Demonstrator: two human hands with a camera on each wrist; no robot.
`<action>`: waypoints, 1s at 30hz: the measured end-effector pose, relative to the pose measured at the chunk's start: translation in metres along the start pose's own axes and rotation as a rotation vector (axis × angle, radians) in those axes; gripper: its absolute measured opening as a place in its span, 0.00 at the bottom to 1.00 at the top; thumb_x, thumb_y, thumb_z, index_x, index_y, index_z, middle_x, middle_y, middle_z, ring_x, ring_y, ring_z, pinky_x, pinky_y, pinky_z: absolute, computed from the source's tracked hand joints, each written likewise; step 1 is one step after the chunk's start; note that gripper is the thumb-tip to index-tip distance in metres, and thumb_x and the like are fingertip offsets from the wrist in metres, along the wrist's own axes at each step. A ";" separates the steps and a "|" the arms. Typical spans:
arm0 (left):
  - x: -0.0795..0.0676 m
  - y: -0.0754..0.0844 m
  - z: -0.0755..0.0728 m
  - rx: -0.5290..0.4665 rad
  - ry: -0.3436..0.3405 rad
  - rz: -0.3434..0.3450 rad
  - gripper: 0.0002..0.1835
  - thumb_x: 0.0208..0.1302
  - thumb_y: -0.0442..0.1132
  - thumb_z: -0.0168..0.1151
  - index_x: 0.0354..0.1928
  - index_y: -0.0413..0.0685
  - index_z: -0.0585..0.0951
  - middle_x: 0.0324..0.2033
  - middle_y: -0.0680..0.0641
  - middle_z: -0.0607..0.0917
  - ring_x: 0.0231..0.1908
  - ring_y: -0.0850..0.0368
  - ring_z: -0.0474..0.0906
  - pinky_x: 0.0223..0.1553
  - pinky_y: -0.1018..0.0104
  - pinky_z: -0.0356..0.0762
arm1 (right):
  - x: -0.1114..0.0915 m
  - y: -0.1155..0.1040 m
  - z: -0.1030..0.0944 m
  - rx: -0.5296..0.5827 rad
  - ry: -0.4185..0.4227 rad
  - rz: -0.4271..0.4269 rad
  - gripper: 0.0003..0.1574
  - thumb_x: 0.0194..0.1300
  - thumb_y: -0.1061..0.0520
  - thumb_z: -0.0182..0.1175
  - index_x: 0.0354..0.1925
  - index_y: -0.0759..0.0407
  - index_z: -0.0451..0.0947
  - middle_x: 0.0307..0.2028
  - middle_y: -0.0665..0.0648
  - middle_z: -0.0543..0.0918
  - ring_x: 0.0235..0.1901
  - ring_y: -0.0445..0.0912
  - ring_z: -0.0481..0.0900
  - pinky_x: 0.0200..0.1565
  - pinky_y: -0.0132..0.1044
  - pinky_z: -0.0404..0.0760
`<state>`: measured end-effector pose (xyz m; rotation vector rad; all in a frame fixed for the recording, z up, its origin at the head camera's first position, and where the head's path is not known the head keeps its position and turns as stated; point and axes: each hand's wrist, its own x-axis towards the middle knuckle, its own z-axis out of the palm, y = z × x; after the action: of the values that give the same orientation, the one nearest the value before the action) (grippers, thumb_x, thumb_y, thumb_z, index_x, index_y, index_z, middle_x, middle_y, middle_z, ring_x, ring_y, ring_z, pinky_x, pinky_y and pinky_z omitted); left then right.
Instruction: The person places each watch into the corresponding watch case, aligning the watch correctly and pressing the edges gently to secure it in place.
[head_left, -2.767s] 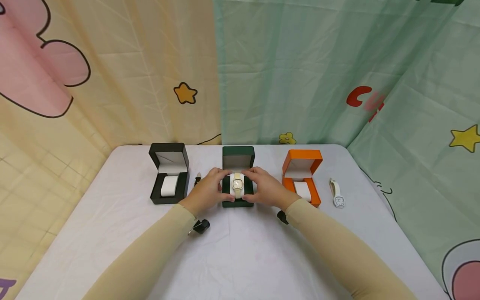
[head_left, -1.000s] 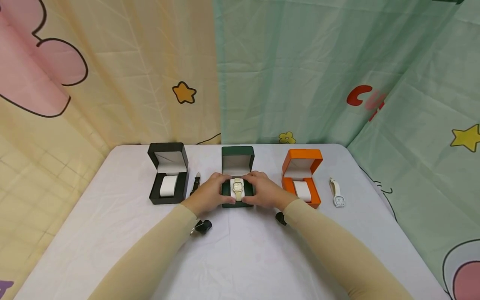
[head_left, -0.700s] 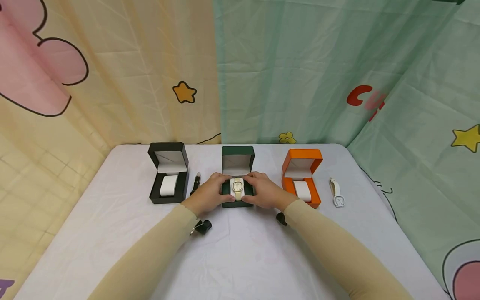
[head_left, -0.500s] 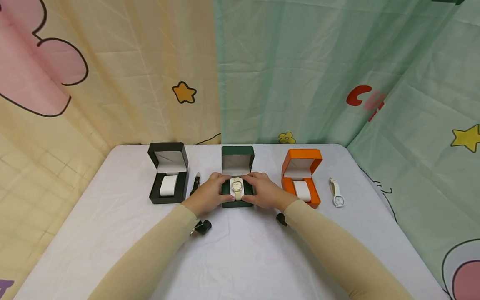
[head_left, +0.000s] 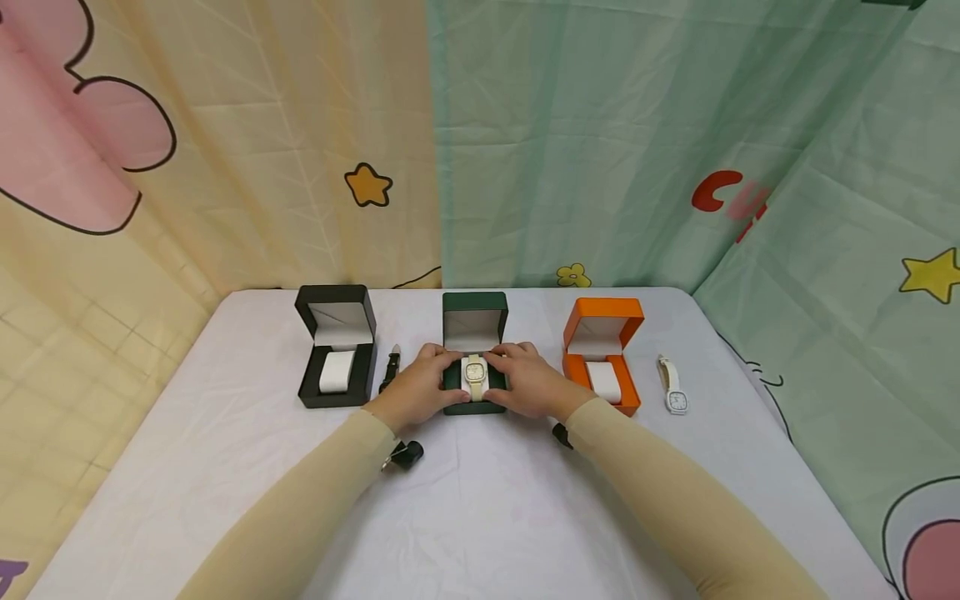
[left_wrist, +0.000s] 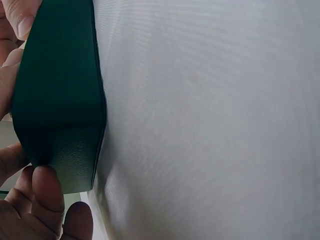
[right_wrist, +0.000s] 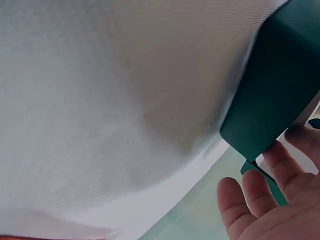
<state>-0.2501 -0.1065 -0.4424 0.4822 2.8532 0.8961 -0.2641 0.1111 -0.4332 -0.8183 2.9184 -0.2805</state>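
Note:
A cream-strapped wristwatch (head_left: 475,371), wrapped round a white watch pillow (head_left: 465,387), sits in the opened green watch box (head_left: 476,302) at the middle of the table. My left hand (head_left: 420,383) pinches the pillow's left end, thumb in front and fingers behind. On the other end, my right hand (head_left: 531,383) grips in the same way. The left wrist view shows fingers (left_wrist: 47,192) touching the green box's corner. In the right wrist view, several fingers (right_wrist: 282,165) lie along the box's edge, some apart from it. The pillow's ends are mostly hidden by the hands.
An opened black watch box (head_left: 303,392) with a bare white pillow stands left; an opened orange one (head_left: 632,392) stands right. A black-strapped watch (head_left: 392,367) lies by the left hand. A white watch (head_left: 675,392) lies at far right. Black wrist devices (head_left: 406,455) show under the sleeves.
Since the oldest frame, the watch, pillow and both hands have shifted slightly toward me and lower in the green box. Over the last second they stay almost still.

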 end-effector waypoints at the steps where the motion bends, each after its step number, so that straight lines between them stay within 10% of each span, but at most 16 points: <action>1: 0.000 0.000 0.000 0.002 0.002 -0.001 0.39 0.50 0.61 0.66 0.65 0.59 0.67 0.56 0.51 0.64 0.49 0.55 0.72 0.55 0.56 0.70 | 0.000 0.000 0.000 0.007 0.001 0.004 0.45 0.57 0.32 0.57 0.68 0.44 0.59 0.64 0.50 0.64 0.60 0.51 0.60 0.60 0.43 0.69; 10: -0.002 -0.003 0.002 -0.006 0.049 -0.007 0.38 0.48 0.62 0.67 0.63 0.63 0.69 0.54 0.54 0.67 0.36 0.58 0.72 0.41 0.64 0.71 | -0.001 0.001 0.001 0.038 0.026 0.009 0.44 0.56 0.33 0.59 0.67 0.43 0.61 0.63 0.50 0.66 0.60 0.51 0.60 0.59 0.45 0.69; 30: 0.000 -0.002 0.001 0.025 0.033 -0.025 0.35 0.49 0.60 0.67 0.62 0.67 0.70 0.55 0.53 0.66 0.47 0.56 0.73 0.53 0.57 0.71 | 0.003 0.004 0.006 0.015 0.001 0.003 0.43 0.58 0.31 0.56 0.68 0.42 0.60 0.64 0.49 0.62 0.58 0.51 0.61 0.58 0.43 0.69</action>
<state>-0.2504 -0.1077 -0.4447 0.4371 2.8966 0.8731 -0.2678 0.1122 -0.4401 -0.8124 2.9144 -0.3022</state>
